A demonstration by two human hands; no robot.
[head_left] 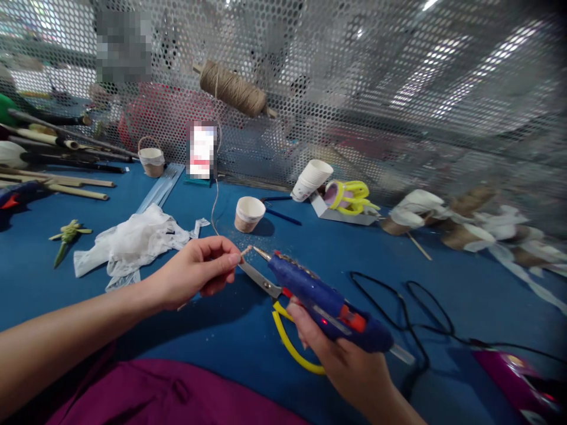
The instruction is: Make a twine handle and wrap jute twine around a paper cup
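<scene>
My right hand [341,360] is wrapped round a blue hot glue gun [323,304], its nozzle pointing left and a clear glue stick out of its back. Between thumb and fingertips my left hand [206,268] pinches a thin piece of twine [246,251]. The twine's free end lies right by the nozzle tip; whether they touch I cannot tell. Beneath the gun rest yellow-handled scissors [292,345], partly hidden by my right hand and the gun. Just beyond the twine end stands a small twine-wrapped paper cup [249,215] with a white rim band.
Crumpled white lace [137,239] lies left of my left hand. A twine spool [233,88] hangs on the mesh panel. Along the back are a handled cup [151,160], a phone [201,150] and stacked cups [312,179]. A black cord [407,313] loops at right.
</scene>
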